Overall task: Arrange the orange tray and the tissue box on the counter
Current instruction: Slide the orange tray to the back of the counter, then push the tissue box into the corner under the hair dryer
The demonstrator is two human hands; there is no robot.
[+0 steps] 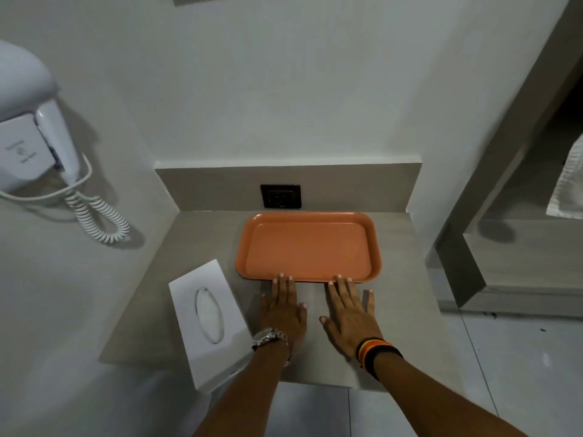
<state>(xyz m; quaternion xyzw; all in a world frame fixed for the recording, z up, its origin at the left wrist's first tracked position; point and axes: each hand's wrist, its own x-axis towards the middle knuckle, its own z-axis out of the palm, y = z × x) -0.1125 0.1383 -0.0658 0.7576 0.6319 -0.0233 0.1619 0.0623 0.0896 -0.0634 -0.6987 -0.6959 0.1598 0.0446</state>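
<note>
Grey stone-look counter (202, 247) fills the middle of the frame, and the orange rectangular plastic tray (309, 246) lies empty near its back wall, seemingly placed. Lower left, the white tissue box (209, 323) sits crooked, overhanging the front edge, so straightening it remains. Left hand (284, 310) and right hand (350, 313) lie flat, fingers spread, fingertips touching the tray's near rim.

White painted walls (284, 74) meet in a corner alcove above a beige stone-look tabletop (195, 244) with a matching low upstand (220, 187) at its rear. A black socket plate (280, 196) is set in the upstand. On the left wall hangs a white hairdryer unit (28, 127) with a coiled cord (97, 219). At right, a beige-framed recess (504, 184) holds a white towel (568, 187). Pale floor tiles (511, 357) lie below; lighting is soft and even
</note>
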